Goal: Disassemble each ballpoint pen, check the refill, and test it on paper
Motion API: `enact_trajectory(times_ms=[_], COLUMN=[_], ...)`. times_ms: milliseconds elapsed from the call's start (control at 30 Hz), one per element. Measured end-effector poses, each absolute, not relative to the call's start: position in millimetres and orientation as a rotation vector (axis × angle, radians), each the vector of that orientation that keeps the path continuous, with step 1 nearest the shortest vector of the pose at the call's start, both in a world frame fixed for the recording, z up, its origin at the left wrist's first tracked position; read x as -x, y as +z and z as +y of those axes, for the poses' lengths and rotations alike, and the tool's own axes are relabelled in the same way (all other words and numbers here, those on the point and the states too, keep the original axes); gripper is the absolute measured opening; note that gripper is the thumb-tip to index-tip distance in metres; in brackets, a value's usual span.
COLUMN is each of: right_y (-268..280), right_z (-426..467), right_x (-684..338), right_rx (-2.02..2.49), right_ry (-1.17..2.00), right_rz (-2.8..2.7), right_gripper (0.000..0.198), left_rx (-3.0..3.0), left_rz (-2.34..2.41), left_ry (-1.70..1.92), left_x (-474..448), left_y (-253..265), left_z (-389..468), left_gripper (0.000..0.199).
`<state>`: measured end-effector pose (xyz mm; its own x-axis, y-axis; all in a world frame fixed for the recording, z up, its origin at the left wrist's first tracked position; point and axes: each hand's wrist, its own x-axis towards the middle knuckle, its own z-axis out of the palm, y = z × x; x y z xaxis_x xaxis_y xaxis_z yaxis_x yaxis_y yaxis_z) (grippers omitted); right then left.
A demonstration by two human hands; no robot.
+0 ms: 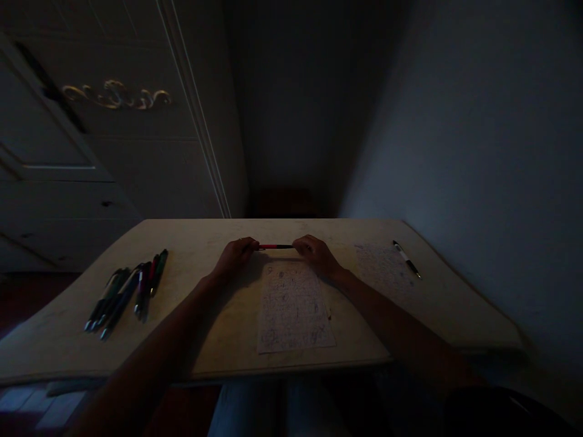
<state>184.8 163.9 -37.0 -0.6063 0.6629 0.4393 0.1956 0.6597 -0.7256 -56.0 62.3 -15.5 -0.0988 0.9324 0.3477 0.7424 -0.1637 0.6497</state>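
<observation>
A red pen with a dark section (276,246) is stretched level between my two hands, above the far part of the table. My left hand (237,254) pinches its red end. At the dark end, my right hand (314,252) is closed with its fingers curled round the tip. Just nearer to me lies a sheet of paper (295,309) covered in handwriting and scribbles. The dim light hides the finer detail of the fingers.
On the left of the table (218,358) lies a loose group of several pens (122,291). A white and black pen (407,260) rests at the right, beside a second scribbled patch (382,267). A wall (478,170) borders the right; a cabinet (150,164) stands behind left.
</observation>
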Motion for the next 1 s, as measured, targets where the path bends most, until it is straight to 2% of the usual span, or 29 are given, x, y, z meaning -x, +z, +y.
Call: enact_trajectory(times_ms=[100, 200, 367, 533, 700, 767, 900, 1000], right_y=[-36.1, -35.0, -35.1, -36.0, -35.3, -34.9, -35.0, -36.0], right_z=[162.4, 160.7, 159.7, 162.5, 163.8, 163.0, 162.3, 163.9], right_x=[-184.3, -183.3, -181.8, -182.8, -183.3, -183.0, -183.0, -183.4], right_rx=[0.691, 0.699, 0.740, 0.830, 0.881, 0.875, 0.866, 0.876], right_ry=[0.866, 0.871, 0.959, 1.057, 1.032, 1.016, 1.008, 1.015], right_rz=[-2.180, -2.133, -2.016, -1.939, -1.931, -1.947, -1.962, -1.942], right_gripper=[0.044, 0.039, 0.031, 0.033, 0.036, 0.036, 0.037, 0.038], left_rx=[-1.932, -1.894, -1.712, -1.628, -1.671, -1.634, -1.540, -1.584], left_rz=[1.855, 1.862, 1.735, 1.621, 1.719, 1.745, 1.740, 1.671], left_ry=[1.076, 1.060, 1.211, 1.275, 1.301, 1.281, 1.284, 1.313], left_x=[54.9, 54.1, 53.8, 55.9, 56.4, 55.9, 55.1, 55.2], left_y=[-13.9, -13.6, -17.4, -20.8, -20.8, -21.4, -22.9, -21.6], left_z=[61.0, 59.4, 56.5, 59.4, 62.9, 62.0, 58.7, 57.8], left_gripper=[0.046, 0.052, 0.062, 0.069, 0.040, 0.043, 0.061, 0.056])
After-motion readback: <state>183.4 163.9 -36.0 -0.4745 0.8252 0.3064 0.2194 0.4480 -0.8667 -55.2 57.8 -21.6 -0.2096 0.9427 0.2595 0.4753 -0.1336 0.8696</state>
